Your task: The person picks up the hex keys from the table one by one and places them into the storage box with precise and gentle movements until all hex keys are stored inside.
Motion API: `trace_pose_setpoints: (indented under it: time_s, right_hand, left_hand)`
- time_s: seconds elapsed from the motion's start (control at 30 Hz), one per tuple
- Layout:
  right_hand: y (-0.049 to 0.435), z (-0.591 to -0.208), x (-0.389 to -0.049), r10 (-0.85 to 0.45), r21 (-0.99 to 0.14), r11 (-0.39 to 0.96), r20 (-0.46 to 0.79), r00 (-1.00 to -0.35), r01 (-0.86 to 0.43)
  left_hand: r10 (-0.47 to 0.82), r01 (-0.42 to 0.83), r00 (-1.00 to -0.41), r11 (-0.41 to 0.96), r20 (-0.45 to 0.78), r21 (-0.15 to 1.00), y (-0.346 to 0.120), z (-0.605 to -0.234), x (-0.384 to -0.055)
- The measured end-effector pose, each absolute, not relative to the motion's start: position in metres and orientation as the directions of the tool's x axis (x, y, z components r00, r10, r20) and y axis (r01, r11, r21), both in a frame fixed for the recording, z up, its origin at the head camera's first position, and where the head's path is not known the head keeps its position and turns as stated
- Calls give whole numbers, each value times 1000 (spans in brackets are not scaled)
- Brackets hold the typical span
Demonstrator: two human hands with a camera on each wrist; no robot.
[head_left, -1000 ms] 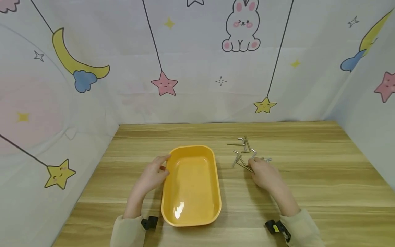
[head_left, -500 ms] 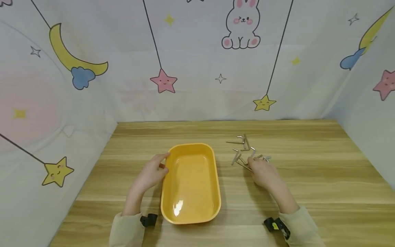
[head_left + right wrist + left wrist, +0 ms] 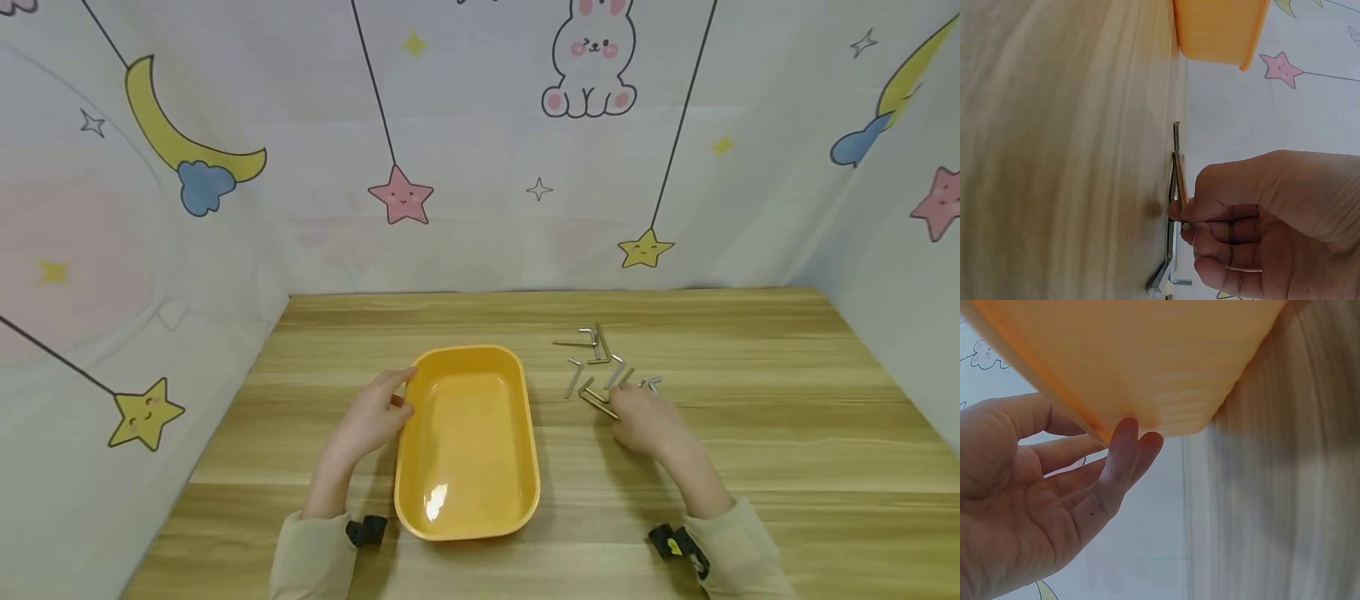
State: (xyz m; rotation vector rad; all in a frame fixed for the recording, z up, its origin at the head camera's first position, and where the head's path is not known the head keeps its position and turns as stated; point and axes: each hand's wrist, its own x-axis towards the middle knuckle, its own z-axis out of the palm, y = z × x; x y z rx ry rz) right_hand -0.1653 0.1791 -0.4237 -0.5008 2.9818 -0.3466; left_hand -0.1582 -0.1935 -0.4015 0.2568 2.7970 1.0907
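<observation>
- The brass hex key (image 3: 1181, 178), to the tray's right, is pinched between thumb and finger of the nearly closed right hand (image 3: 645, 421); whether it has left the worktop (image 3: 787, 417) cannot be told.
- The other hex keys (image 3: 574, 378) lie loose right of the tray, apparently left to gather.
- All visible keys are outside the yellow tray (image 3: 468, 450), so work seems barely begun.
- The left hand (image 3: 369, 415), half open, loosely grips the tray's left rim.
</observation>
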Motion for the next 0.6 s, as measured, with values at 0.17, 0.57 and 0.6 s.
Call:
trace_pose_setpoints:
  time_s: [0.17,0.57,0.6]
  right_hand:
    - [181,-420,-166,-347,-248,916,-88,-934,-317]
    - [180,-413,-163,-375,-291,893,-57,-925,-344]
    - [181,-412,-163,-379,-294,889,-45,-924,-350]
  left_hand:
    - [196,101,-979,718,-61,689,-193,-403,-158]
    - [191,101,-980,732,-61,674,-193,-403,-158]
    - [193,102,-979,731,-60,675,-193,-403,-158]
